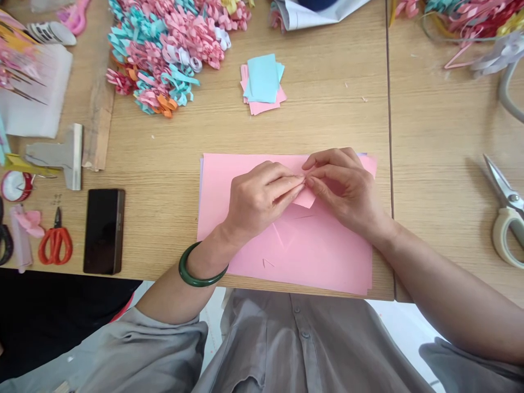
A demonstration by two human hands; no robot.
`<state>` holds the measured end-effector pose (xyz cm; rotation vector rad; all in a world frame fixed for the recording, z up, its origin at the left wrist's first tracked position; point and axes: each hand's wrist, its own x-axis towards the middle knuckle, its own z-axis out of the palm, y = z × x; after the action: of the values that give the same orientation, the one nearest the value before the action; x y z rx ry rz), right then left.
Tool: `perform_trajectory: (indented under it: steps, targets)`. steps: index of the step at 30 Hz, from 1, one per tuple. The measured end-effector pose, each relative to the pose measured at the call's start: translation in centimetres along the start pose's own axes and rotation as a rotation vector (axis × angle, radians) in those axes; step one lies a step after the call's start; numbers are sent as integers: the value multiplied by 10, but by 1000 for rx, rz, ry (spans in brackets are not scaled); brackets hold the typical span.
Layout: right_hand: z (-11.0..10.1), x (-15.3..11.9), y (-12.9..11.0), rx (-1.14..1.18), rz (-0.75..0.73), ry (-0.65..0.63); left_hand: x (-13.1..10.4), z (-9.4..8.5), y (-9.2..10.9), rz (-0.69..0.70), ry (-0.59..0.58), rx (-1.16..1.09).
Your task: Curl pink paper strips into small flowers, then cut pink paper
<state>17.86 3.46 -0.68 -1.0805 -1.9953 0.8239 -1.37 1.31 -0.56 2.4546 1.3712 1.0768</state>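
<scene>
Over a large pink sheet (327, 256) on the table, both my hands meet at a small pink piece of paper (305, 198). My left hand (262, 194), with a dark green bangle on its wrist, pinches the piece at its upper left. The thumb and fingers of my right hand (346, 188) close on its upper edge from the right. Fingertips of the two hands nearly touch and hide the top of the piece. Thin paper slivers (268, 263) lie on the large sheet below my hands.
Small blue and pink paper squares (263, 79) lie beyond the sheet. Curled paper pieces (164, 49) are heaped at the upper left. A phone (103, 231), red-handled scissors (55, 243) and a metal clip (61, 155) are at left; larger scissors (510, 213) lie at right.
</scene>
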Motion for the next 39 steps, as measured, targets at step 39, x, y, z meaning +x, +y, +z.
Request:
perform_trajectory:
  steps: [39]
  targets:
    - [0, 0, 1, -19, 3, 1, 5, -4, 1, -97, -9, -104]
